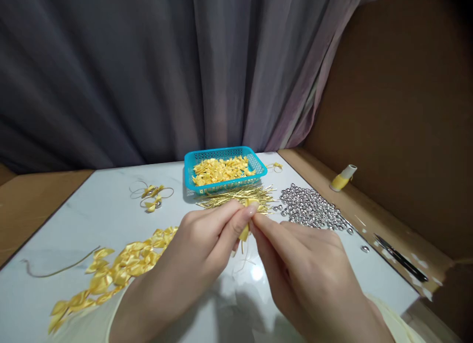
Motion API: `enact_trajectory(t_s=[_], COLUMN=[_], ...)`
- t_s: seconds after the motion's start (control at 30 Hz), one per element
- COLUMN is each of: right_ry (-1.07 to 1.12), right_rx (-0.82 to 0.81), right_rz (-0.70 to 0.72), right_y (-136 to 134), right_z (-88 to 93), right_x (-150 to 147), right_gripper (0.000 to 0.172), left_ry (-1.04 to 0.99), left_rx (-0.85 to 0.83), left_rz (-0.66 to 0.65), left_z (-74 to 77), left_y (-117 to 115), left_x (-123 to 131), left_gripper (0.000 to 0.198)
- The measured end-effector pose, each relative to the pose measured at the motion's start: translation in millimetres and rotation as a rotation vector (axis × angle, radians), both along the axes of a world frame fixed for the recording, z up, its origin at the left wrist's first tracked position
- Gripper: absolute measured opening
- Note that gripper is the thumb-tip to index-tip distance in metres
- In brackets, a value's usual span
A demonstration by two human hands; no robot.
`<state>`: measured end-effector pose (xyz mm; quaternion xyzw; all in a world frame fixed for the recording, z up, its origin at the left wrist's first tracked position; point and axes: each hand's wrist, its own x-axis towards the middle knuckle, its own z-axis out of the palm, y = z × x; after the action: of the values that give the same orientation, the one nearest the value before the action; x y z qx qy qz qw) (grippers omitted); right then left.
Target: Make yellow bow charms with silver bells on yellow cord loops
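My left hand (199, 249) and my right hand (299, 264) meet at the middle of the white table, fingertips pinched together on a small yellow ribbon bow (245, 230). A thin gold string hangs below the bow. Just beyond my fingers lies a bundle of gold wire ties (236, 196). Behind it stands a blue plastic basket (190, 161) holding several yellow ribbon bows.
A string of yellow bows (118, 264) trails across the left of the table (92, 210). Two finished bows with loops (151, 195) lie at back left. A pile of silver bells (310, 207) sits right. A yellow thread spool (343, 178) and dark scissors (401, 257) rest on the wooden ledge.
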<state>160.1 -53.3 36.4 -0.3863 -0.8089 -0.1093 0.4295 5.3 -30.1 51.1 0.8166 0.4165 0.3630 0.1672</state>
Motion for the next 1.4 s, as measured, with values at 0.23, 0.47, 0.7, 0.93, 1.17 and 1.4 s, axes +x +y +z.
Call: enact_trajectory(t_s=[0.23,0.47,0.7,0.93,1.17,1.4], right_ry=[-0.021,0.025,0.091,0.116,0.094,0.053], right_rx=[0.046,-0.12,-0.247,-0.337,-0.358,-0.305], right_rz=[-0.038,0.064,0.126,0.184,0.169,0.136], right_y=[0.0,4.4,6.3,4.1,4.2,7.8], right_z=[-2.1,4.0,12.7,15.3,15.0,13.2], right_x=[-2.9,5.9,13.9,19.4,19.4,14.9], right_gripper=[0.022,0.022,0.017,0.016,0.017,0.02], left_ry=[0.001,-0.001,-0.039,-0.026,0.007,0.013], left_rx=[-0.032,-0.099,-0.391,-0.379,-0.239,-0.188], left_rz=[0.001,-0.023,-0.106,-0.098,-0.065,-0.054], left_z=[-1.2,1.7,5.8,6.5,3.5,0.2], left_y=[2.1,2.8,4.2,3.9,6.0,6.6], left_x=[0.3,-1.4,-6.1,-9.0,-5.2,-4.1], left_gripper=[0.032,0.037,0.044,0.043,0.039,0.037])
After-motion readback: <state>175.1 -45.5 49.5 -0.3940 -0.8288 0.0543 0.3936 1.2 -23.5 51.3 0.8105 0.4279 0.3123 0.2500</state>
